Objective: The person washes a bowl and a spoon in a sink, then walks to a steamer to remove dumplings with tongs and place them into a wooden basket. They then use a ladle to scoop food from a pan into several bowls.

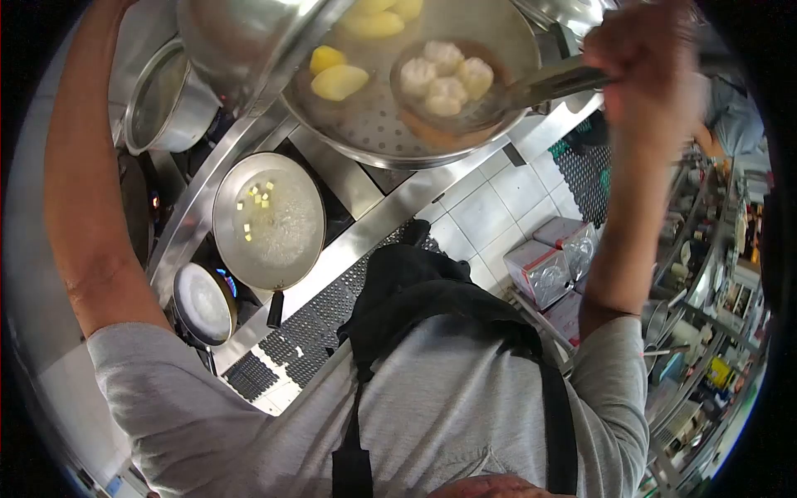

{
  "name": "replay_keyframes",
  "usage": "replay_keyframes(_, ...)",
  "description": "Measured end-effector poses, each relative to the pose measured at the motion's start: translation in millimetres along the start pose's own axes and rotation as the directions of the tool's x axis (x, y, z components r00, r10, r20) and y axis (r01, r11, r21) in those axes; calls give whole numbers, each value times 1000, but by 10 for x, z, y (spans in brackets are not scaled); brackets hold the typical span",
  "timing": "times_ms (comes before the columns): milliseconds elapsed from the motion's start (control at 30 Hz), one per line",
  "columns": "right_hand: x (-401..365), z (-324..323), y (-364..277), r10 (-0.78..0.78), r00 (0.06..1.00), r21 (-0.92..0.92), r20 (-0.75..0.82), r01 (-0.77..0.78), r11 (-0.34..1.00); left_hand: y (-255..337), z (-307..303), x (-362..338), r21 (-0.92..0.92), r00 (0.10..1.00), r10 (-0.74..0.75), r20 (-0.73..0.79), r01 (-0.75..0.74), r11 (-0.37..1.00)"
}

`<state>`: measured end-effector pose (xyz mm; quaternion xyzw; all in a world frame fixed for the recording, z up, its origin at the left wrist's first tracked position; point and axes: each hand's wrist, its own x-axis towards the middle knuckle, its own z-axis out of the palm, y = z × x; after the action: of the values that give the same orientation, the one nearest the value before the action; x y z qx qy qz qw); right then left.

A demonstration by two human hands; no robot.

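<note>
My right hand [643, 62], blurred by motion, is closed round metal tongs [564, 81] at the upper right. The far end of the tongs meets the edge of a small round dish [432, 129] holding several pale pleated dumplings [444, 76]. This dish is over a wide perforated steamer tray [369, 129], where yellow peeled potato pieces [340, 81] also lie. My left arm [91, 183] stretches up past the top edge, so its hand is out of sight. A large metal lid [249, 50] is tilted beside the steamer; what holds it is hidden.
A frying pan [282, 216] with small yellow cubes in liquid sits on the stove. Near it are a smaller pan [199, 303] over a blue flame and a metal pot [170, 100]. Boxes [540, 270] stand on the tiled floor; shelves [706, 332] line the right.
</note>
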<state>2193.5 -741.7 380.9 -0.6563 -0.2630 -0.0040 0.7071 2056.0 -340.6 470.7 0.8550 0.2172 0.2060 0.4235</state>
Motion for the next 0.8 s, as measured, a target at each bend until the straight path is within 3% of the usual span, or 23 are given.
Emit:
replay_keyframes(67, -32, -332, -304, -202, 976, 145, -87, 213, 966, 59, 81, 2, 49, 1000, 8, 26, -9, 999)
replay_keyframes(133, 30, -628, -666, -155, 984, 399, -91, 179, 899, 65, 204, 113, 90, 996, 35, 78, -42, 995)
replay_keyframes(167, -10, -849, -801, -201, 977, 426, -77, 214, 879, -191, 106, 281, 175, 994, 68, 81, -81, 981)
replay_keyframes(200, -124, -1039, -871, -231, 971, 432, -66, 236, 871, -438, 95, 537, 246, 989, 115, 90, -134, 960)
replay_keyframes(300, -617, -1639, -1087, -277, 956, 375, -101, 294, 879, -270, 589, 551, 373, 893, 304, 331, -419, 828)
replay_keyframes(367, -1084, -1922, -1214, -275, 947, 293, -169, 314, 903, -201, 919, 588, 473, 894, 228, 387, -404, 783)
replay_keyframes(400, -1338, -2031, -1258, -266, 939, 242, -220, 317, 917, -297, 1089, 585, 430, 912, 221, 346, -363, 827)
replay_keyframes(433, -1597, -2115, -1305, -255, 927, 185, -276, 312, 932, -313, 1188, 554, 517, 854, 328, 403, -508, 689)
replay_keyframes(467, -1849, -2177, -1358, -238, 909, 120, -341, 293, 949, -419, 1295, 616, 538, 841, 371, 393, -538, 650)
replay_keyframes(500, -2089, -2226, -1426, -219, 882, 38, -416, 258, 965, -467, 1389, 620, 522, 842, 381, 381, -536, 663)
replay_keyframes(533, -2367, -2258, -1518, -198, 849, -41, -490, 205, 978, -324, 1531, 501, 549, 861, 287, 420, -492, 675)
replay_keyframes(567, -2669, -2331, -1636, -181, 808, -111, -561, 143, 983, -409, 1613, 659, 427, 812, 268, 519, -518, 741)
replay_keyframes(700, -3978, -2380, -2175, -181, 568, -250, -803, -45, 967, 396, 2599, -274, 332, 612, 491, 619, -771, 543)
replay_keyframes(800, -5161, -2371, -2494, -202, 403, -269, -892, -116, 956, 752, 2930, -1026, 257, 500, 523, 690, -845, 468)
